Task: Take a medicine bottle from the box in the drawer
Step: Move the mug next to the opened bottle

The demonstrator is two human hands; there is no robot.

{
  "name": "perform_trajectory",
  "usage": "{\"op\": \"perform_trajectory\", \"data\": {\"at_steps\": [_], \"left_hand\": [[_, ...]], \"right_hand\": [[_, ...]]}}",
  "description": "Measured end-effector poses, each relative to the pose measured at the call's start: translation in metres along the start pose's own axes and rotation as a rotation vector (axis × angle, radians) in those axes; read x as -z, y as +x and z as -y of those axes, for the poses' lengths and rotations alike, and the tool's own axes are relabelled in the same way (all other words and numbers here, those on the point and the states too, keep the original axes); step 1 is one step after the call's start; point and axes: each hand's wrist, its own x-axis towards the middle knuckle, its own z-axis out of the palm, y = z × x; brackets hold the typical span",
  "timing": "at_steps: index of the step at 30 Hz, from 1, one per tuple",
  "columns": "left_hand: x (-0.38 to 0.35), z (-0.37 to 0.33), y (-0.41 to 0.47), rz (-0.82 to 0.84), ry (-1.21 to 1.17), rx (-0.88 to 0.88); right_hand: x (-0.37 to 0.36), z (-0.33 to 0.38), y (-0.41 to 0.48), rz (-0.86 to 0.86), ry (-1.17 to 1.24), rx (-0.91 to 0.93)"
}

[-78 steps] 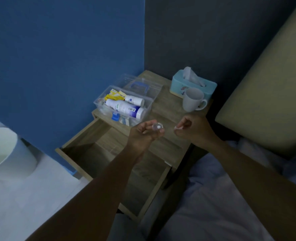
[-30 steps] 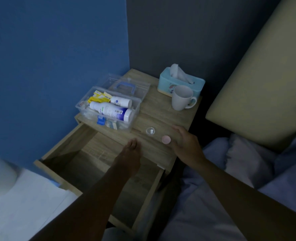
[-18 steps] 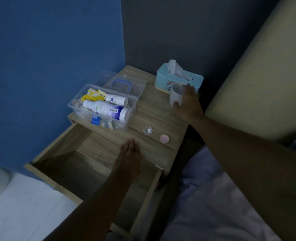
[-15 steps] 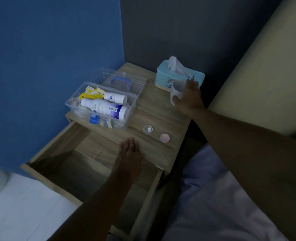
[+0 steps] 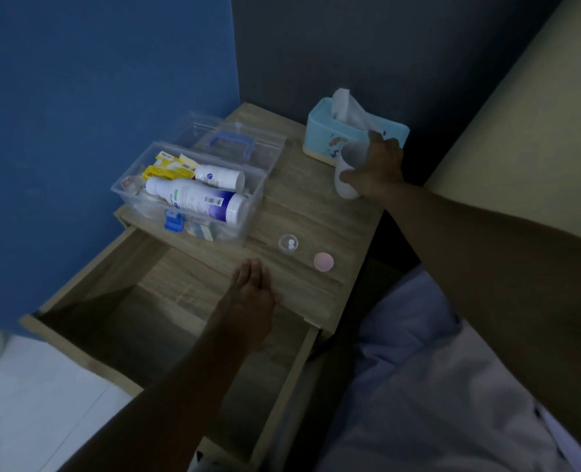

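Far left, the drawer (image 5: 88, 321) hangs pulled out of the bedside table (image 5: 316, 212), and what shows of its inside is bare wood. Above its back edge, on the tabletop, sits the clear plastic box (image 5: 248, 212) with its lid (image 5: 234, 144) flipped open behind it, blue handle up. Inside the box lies the large white medicine bottle (image 5: 193, 199) on its side, cap pointing right, and a smaller white bottle (image 5: 219, 177) rests just behind it, beside some yellow packets (image 5: 166, 168). A blue clip (image 5: 173, 221) shows on the box's front wall.

Moving right, the left hand (image 5: 251, 294) lies flat, palm down, fingers together and stretched out, on the front edge of the tabletop above the open drawer; it holds nothing. Just beyond its fingertips stands a small clear cup (image 5: 288, 243) with something white in it, and next to that a round pink cap (image 5: 323, 261) lies on the wood, the two close together but not touching.

Further right and back, the right hand (image 5: 376, 168) is wrapped around a white mug (image 5: 347, 172), fingers curled over its rim and side. The mug sits right in front of the light blue tissue box (image 5: 319, 137), a tissue sticking up from its top. At the right edge, pale bedding (image 5: 435, 386) and a beige headboard (image 5: 520, 124).
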Motion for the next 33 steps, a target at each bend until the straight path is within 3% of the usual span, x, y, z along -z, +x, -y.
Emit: {"op": "perform_trajectory", "data": {"at_steps": [8,24,33], "left_hand": [[0.010,0.004,-0.003,-0.019,-0.045,-0.012],[0.009,0.005,-0.003,0.040,0.030,-0.006],[0.039,0.007,-0.009,0.082,-0.111,-0.019]], "right_hand": [[0.021,0.007,-0.031,0.118,0.045,0.209],[-0.001,0.000,-0.073,0.176,-0.066,0.264],[-0.002,-0.002,-0.086,0.185,-0.027,0.255]]}}
